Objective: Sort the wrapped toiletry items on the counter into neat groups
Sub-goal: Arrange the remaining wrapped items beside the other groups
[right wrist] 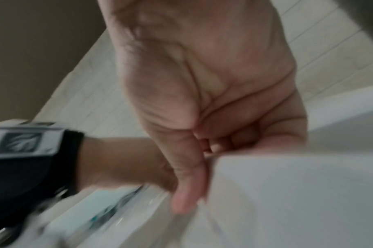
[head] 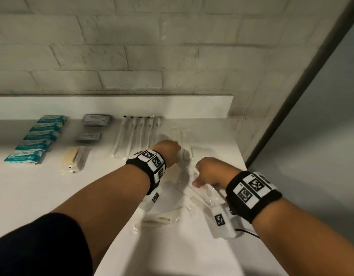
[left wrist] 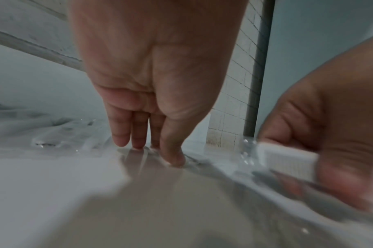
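Note:
Near the right end of the white counter (head: 52, 196) lie several clear-wrapped white combs. My right hand (head: 202, 180) grips one wrapped comb (head: 204, 191) by its end; in the left wrist view that comb (left wrist: 287, 159) sits between its thumb and curled fingers. My left hand (head: 177, 151) is just beyond it, its straight fingers (left wrist: 139, 134) and thumb tip pressing down on a clear wrapper (left wrist: 192, 159) on the counter. The right wrist view is blurred; it shows my right hand (right wrist: 202, 167) curled against something white.
Sorted rows stand along the back: teal packets (head: 38, 136), grey packets (head: 96, 120), a beige packet (head: 72, 158), wrapped toothbrushes (head: 138, 134). Loose combs (head: 152, 224) lie in front of my hands. The counter's right edge (head: 241, 156) and a dark post (head: 291, 96) are close by.

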### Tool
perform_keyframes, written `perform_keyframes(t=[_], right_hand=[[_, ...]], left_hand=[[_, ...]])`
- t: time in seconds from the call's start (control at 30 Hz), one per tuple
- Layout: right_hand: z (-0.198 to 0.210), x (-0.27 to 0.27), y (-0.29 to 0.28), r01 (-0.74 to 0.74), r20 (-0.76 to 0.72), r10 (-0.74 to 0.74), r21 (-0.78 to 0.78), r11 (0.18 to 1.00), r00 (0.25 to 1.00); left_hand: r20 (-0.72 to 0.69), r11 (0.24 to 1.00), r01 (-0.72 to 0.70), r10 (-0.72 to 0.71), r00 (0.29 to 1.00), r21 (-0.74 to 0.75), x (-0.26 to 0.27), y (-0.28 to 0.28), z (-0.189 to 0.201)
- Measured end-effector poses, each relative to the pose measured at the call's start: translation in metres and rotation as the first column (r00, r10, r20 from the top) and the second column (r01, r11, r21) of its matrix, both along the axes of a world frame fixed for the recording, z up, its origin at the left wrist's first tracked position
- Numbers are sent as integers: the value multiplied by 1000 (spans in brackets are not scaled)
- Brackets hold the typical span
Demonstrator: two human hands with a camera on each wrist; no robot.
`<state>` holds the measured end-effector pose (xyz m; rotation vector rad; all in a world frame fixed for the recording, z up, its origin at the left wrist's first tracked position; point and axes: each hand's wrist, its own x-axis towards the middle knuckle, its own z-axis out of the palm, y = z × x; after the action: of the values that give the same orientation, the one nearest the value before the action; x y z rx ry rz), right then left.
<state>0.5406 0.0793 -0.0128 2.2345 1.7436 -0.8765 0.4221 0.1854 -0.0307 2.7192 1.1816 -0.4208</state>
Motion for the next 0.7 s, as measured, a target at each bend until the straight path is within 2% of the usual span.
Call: perform_keyframes(t=[0.1, 0.13, 0.2, 0.27, 0.33, 0.57, 0.7], right_hand=[[7, 37, 8, 271, -146, -242, 228, 935, 959], [7, 47, 8, 294, -142, -262, 292, 910, 954], [6, 59, 5, 202, -77, -187, 319, 926, 979], [-2, 63, 2, -1, 48, -8, 188, 982, 999], [-11, 65, 3, -107, 102, 98, 85, 991, 990], [-15, 64, 43, -129, 100, 119, 101, 986, 988], [-21, 60, 66, -129, 25, 127, 111, 985, 992]], left_hand=[[109, 1000, 0, -1, 994, 6, 0, 1, -2], [131, 1000, 17, -18, 991, 13, 1, 2, -4], [137, 999, 47, -46, 989, -1, 8, 1, -8], [115, 997, 39, -31, 993, -61, 14, 0, -12], [121, 994, 11, 1, 993, -105, 18, 2, -15], [158, 993, -9, 28, 987, -120, 18, 14, -21], [137, 992, -11, 28, 990, -125, 20, 16, -25]])
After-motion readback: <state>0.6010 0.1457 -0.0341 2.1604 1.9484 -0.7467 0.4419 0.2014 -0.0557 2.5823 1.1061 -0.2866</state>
